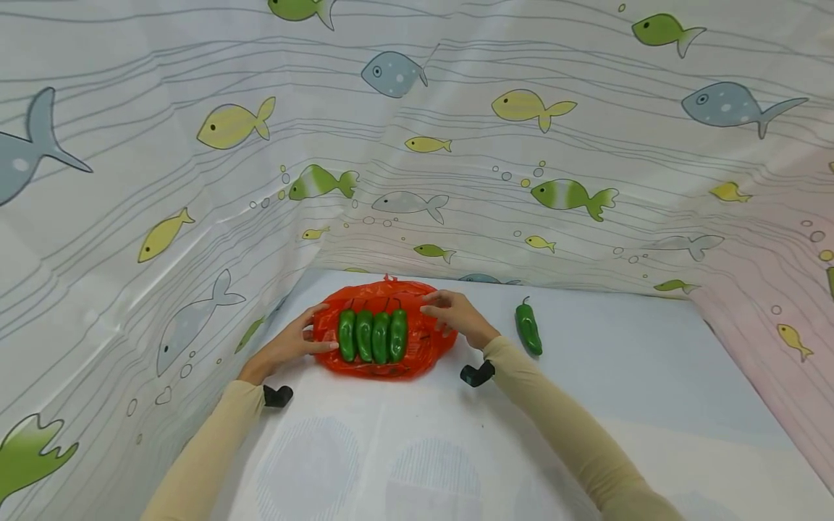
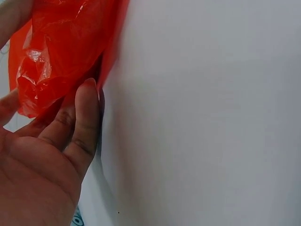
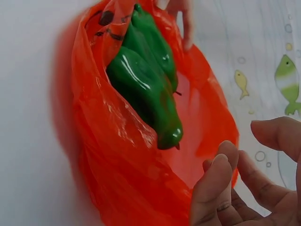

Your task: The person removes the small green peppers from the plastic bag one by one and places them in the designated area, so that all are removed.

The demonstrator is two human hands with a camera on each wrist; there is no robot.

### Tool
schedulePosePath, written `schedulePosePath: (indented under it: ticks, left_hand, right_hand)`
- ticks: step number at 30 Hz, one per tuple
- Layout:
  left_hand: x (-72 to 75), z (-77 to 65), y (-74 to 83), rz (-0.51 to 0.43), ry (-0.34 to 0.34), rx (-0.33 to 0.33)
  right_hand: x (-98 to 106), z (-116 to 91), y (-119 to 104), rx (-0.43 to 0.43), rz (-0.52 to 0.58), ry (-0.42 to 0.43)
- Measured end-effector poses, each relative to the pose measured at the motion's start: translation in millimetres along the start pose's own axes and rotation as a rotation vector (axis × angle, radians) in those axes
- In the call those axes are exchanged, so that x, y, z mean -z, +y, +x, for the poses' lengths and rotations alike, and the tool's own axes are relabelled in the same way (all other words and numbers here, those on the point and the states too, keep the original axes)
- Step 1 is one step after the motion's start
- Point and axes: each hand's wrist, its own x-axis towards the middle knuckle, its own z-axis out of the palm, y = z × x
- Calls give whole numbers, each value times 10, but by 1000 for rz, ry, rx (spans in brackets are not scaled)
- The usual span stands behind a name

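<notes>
Several green chili peppers (image 1: 381, 337) lie side by side in an open red plastic bag (image 1: 426, 356), their thin stems pointing away from me. My left hand (image 1: 292, 343) is at the bag's left side, thumb and fingers spread. In the left wrist view its nearly straight fingers (image 2: 85, 117) touch the red plastic (image 2: 66, 42). At the right side, my right hand (image 1: 461, 317) is over the bag's edge, fingers loosely bent and pinching nothing. The right wrist view shows glossy peppers (image 3: 141, 80) inside the bag, partly covered by its near fold.
One more green chili pepper (image 1: 528, 329) lies on the white table (image 1: 625, 362), right of the bag. A pale sheet printed with fish (image 1: 560, 195) hangs behind and along both sides. Black straps (image 1: 478, 373) are on the wrists.
</notes>
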Motion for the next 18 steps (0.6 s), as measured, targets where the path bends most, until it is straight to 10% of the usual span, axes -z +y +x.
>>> schedulePosePath:
  ticks: [18]
  left_hand:
    - [-4,-3,2,-5,0,-19]
  right_hand:
    - [-401,193,74,-55,-53,5]
